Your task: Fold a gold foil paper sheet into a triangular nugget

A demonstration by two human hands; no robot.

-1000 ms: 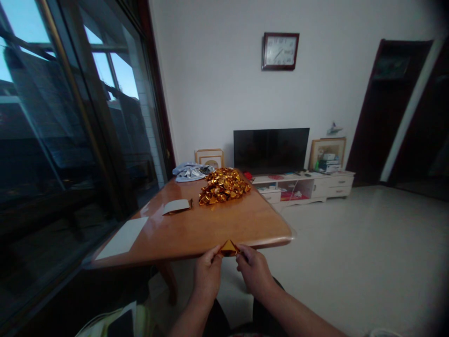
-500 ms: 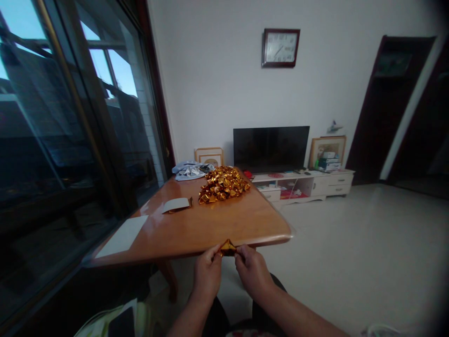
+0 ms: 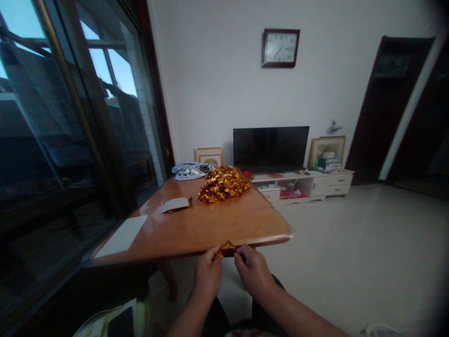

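A big brown table (image 3: 196, 229) fills the middle of the room, shiny on top, with round corners. Far back on it lies a pile (image 3: 223, 184) of many small gold foil bits, all crinkly and bright. Near the pile is a grey card (image 3: 176, 205), and a white sheet (image 3: 122, 236) lies flat near the left edge. A bundle of pale cloth (image 3: 191, 170) sits at the far end. At the near edge of the table, two hands meet. The left hand (image 3: 207, 275) and the right hand (image 3: 253, 272) each pinch one side of a small gold foil piece (image 3: 227, 249) with thumb and fingers closed on it. The piece is shiny gold and orange, folded to a point at the top like a tiny tent. It sits just at the table edge, between the fingertips.
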